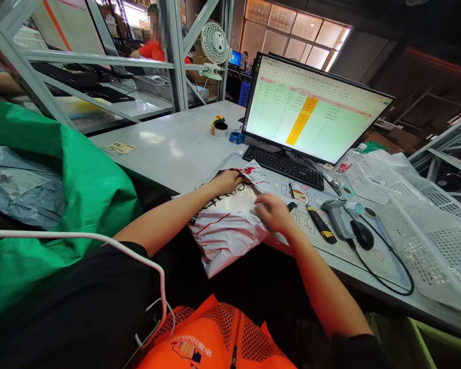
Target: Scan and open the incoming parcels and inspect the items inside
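A white plastic mailer bag [225, 225] with red and black print lies across the front edge of the grey table [176, 148], partly hanging over my lap. My left hand [226, 181] rests on its far upper end, fingers curled down onto the plastic. My right hand [272, 212] presses on the bag's right side, fingers bent and slightly blurred. Just right of that hand lie a black marker [291, 206] and a black-and-yellow utility knife [321, 224].
A monitor [311, 110] showing a spreadsheet and a keyboard [284, 166] stand behind the bag. A barcode scanner [336, 215], a mouse [362, 234] and white baskets [426, 230] sit right. A green sack [80, 195] holds parcels at left. Tape rolls [219, 126] lie farther back; a person in red sits beyond the shelving.
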Available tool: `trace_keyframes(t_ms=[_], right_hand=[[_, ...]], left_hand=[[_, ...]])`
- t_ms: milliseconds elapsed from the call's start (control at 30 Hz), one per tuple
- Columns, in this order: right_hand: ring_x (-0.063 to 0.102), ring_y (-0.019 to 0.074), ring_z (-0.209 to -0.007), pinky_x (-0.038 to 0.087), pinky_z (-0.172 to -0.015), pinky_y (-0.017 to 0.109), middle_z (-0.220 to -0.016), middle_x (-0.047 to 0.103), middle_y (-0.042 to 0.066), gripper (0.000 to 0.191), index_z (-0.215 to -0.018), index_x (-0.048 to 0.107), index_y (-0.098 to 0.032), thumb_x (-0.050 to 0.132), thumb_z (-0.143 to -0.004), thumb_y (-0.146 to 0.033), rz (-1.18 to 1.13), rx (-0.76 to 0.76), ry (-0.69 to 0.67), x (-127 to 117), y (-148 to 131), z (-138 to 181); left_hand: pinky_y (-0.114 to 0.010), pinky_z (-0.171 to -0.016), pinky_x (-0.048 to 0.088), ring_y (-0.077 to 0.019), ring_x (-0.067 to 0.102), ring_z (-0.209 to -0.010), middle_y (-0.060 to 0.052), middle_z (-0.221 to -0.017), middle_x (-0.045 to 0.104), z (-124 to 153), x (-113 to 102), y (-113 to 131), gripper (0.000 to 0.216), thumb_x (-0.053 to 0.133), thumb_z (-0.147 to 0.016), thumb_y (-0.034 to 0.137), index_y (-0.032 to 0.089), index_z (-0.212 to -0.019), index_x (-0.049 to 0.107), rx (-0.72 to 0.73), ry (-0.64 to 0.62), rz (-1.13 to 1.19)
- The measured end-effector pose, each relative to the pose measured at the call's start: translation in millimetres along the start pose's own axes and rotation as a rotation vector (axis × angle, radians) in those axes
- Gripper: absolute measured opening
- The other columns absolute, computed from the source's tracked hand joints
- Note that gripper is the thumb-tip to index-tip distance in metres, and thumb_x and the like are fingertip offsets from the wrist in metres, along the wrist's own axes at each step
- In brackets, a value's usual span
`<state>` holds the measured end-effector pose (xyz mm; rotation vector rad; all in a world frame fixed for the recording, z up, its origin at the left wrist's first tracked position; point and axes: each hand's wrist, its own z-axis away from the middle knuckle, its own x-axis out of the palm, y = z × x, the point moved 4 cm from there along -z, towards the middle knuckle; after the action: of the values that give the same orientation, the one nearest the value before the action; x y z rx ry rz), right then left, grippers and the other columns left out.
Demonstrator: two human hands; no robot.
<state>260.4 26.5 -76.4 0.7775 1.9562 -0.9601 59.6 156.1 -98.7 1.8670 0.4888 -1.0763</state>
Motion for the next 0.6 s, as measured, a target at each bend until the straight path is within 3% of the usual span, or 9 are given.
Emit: trace_keyframes(t_ms=[33, 100, 133, 233, 300, 333, 400, 500, 600], right_hand=[[0.067, 0.0260, -0.109, 0.049, -0.100, 0.040, -0.115, 0.075, 0.012, 0.025, -0.107, 0.074, -0.020, 0.052, -0.098, -0.025, 0.003, 0.062, 0.145, -20.9, 18.0, 14.5], [0.065, 0.0308, -0.112, 0.049, -0.103, 0.047, -0.119, 0.073, 0.017, 0.034, -0.119, 0.073, -0.016, 0.048, -0.098, -0.028, 0.163, 0.337, 0.396, -58.3, 61.2, 49.7], [0.065, 0.0341, -0.113, 0.048, -0.103, 0.050, -0.119, 0.072, 0.021, 0.038, -0.122, 0.073, -0.013, 0.049, -0.097, -0.029, 0.270, 0.492, 0.395, -68.7, 82.1, 67.3], [0.064, 0.0411, -0.115, 0.049, -0.100, 0.054, -0.123, 0.069, 0.027, 0.052, -0.137, 0.068, -0.007, 0.059, -0.094, -0.036, 0.466, 0.786, 0.094, -70.3, 128.2, 110.8], [0.065, 0.0417, -0.115, 0.050, -0.099, 0.054, -0.124, 0.068, 0.029, 0.057, -0.144, 0.064, -0.006, 0.058, -0.096, -0.035, 0.493, 0.825, -0.028, -66.0, 139.8, 128.3], [0.066, 0.0412, -0.114, 0.051, -0.099, 0.054, -0.123, 0.068, 0.029, 0.055, -0.144, 0.063, -0.004, 0.054, -0.098, -0.033, 0.488, 0.819, -0.013, -67.9, 139.4, 132.5], [0.068, 0.0391, -0.110, 0.052, -0.097, 0.053, -0.119, 0.071, 0.028, 0.052, -0.139, 0.067, -0.004, 0.048, -0.100, -0.031, 0.438, 0.762, 0.130, -81.3, 124.8, 131.5], [0.071, 0.0313, -0.098, 0.056, -0.091, 0.045, -0.112, 0.076, 0.016, 0.044, -0.129, 0.075, -0.016, 0.051, -0.100, -0.039, 0.241, 0.494, 0.284, -102.6, 65.5, 105.5], [0.070, 0.0239, -0.090, 0.054, -0.083, 0.036, -0.106, 0.077, 0.009, 0.035, -0.124, 0.079, -0.025, 0.059, -0.100, -0.040, 0.059, 0.117, 0.051, -90.8, -17.4, 59.1]], left_hand=[[-0.029, -0.117, 0.044, -0.0235, 0.064, -0.133, -0.007, -0.140, 0.072, -0.6, -3.1, -0.3, 0.041, 0.045, -0.104, 0.032, 0.020, -0.131, 0.073, 0.000, 0.011, -0.005], [-0.030, -0.118, 0.044, -0.0243, 0.064, -0.133, -0.008, -0.141, 0.071, -2.1, -9.1, -0.5, 0.042, 0.045, -0.104, 0.033, 0.020, -0.133, 0.072, -0.024, 0.017, -0.032], [-0.031, -0.118, 0.044, -0.0251, 0.064, -0.132, -0.009, -0.141, 0.071, -3.0, -11.7, 0.2, 0.042, 0.046, -0.104, 0.034, 0.019, -0.133, 0.072, -0.040, 0.014, -0.049], [-0.032, -0.116, 0.046, -0.0267, 0.066, -0.129, -0.009, -0.139, 0.072, -6.9, -17.9, 7.9, 0.042, 0.047, -0.104, 0.036, 0.019, -0.132, 0.073, -0.018, 0.000, -0.071], [-0.032, -0.114, 0.047, -0.0269, 0.067, -0.127, -0.008, -0.136, 0.073, -10.1, -21.4, 15.6, 0.040, 0.049, -0.104, 0.035, 0.020, -0.131, 0.074, 0.028, -0.006, -0.065], [-0.031, -0.113, 0.047, -0.0268, 0.067, -0.126, -0.007, -0.135, 0.074, -11.5, -23.3, 19.5, 0.039, 0.050, -0.104, 0.035, 0.021, -0.131, 0.074, 0.048, -0.010, -0.061], [-0.031, -0.113, 0.048, -0.0264, 0.068, -0.124, -0.006, -0.133, 0.075, -13.4, -27.7, 27.9, 0.038, 0.053, -0.104, 0.036, 0.022, -0.130, 0.075, 0.077, -0.015, -0.056], [-0.030, -0.113, 0.047, -0.0260, 0.067, -0.125, -0.004, -0.134, 0.074, -13.3, -34.1, 45.1, 0.037, 0.053, -0.103, 0.035, 0.024, -0.131, 0.075, 0.112, -0.028, -0.067], [-0.029, -0.113, 0.047, -0.0255, 0.066, -0.126, -0.003, -0.134, 0.074, -10.2, -38.2, 67.1, 0.035, 0.053, -0.103, 0.032, 0.024, -0.129, 0.075, 0.130, -0.028, -0.094]])
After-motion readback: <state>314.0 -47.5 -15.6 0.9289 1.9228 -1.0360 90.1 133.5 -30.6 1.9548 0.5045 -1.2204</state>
